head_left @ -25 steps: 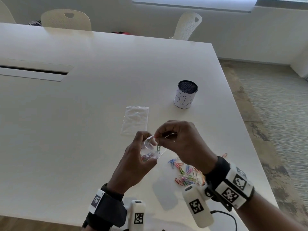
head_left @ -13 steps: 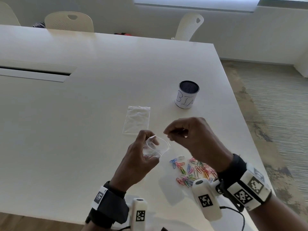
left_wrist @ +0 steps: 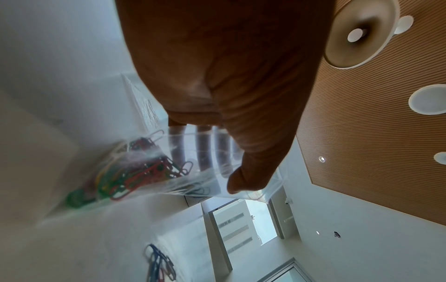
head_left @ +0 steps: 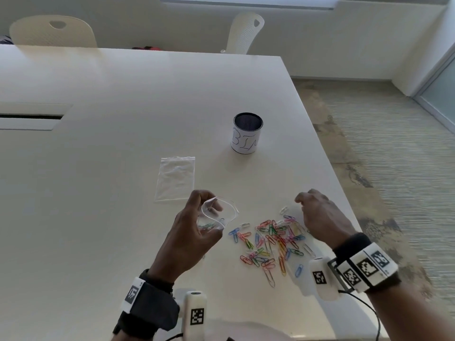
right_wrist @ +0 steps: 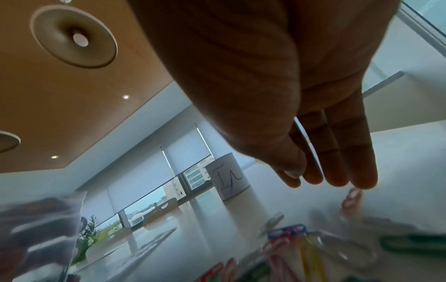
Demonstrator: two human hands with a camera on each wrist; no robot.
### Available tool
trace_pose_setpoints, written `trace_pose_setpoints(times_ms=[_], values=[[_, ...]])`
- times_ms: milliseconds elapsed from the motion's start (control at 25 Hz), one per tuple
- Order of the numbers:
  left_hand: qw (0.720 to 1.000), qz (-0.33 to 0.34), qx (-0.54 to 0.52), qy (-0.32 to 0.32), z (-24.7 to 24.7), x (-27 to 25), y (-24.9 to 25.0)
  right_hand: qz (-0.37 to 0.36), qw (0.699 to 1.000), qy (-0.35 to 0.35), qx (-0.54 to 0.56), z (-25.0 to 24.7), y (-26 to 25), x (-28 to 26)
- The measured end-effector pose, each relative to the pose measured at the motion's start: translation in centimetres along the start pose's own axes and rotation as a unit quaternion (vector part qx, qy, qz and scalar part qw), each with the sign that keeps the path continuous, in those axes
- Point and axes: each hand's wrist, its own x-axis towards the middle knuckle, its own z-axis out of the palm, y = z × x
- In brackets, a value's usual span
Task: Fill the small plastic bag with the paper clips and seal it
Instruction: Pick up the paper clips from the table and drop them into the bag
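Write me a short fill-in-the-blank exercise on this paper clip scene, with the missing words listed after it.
1. The open small plastic bag is held in the ____ hand.
2. The loose paper clips lie in a pile on the ____.
3. The letters handwritten on the white cup read ____.
4. A second bag lies flat and ____ of clips.

Missing words: left; table; BIN; empty

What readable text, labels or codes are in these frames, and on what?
"BIN": handwritten on the white paper label round the mesh cup, also seen on the cup in the right wrist view, where the last letter is less clear.
Black-and-white square marker codes: on the wrist bands and the white camera housings; patterns only, no letters.
Flat plastic bag on the table: no print visible.
Nothing else is readable.
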Motion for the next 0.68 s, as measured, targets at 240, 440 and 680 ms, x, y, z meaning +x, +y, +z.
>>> trace_pose_setpoints(times_ms=[240, 440, 680], values=[[1.0, 0.01, 0.01, -0.007, 0.5, 0.0, 0.4, -0.074, 0.99, -0.077, 0.088, 1.2, -2.5, -1.7], [1.0, 0.012, 0.005, -0.008, 0.4, -0.4, 0.7, -0.071, 0.992, -0.097, 0.042, -0.9, -2.3, -1.7], [1.0, 0.011, 0.011, -0.01, 0.4, -0.4, 0.8, -0.102, 0.983, -0.15, 0.001, 0.9, -4.9, -2.7]])
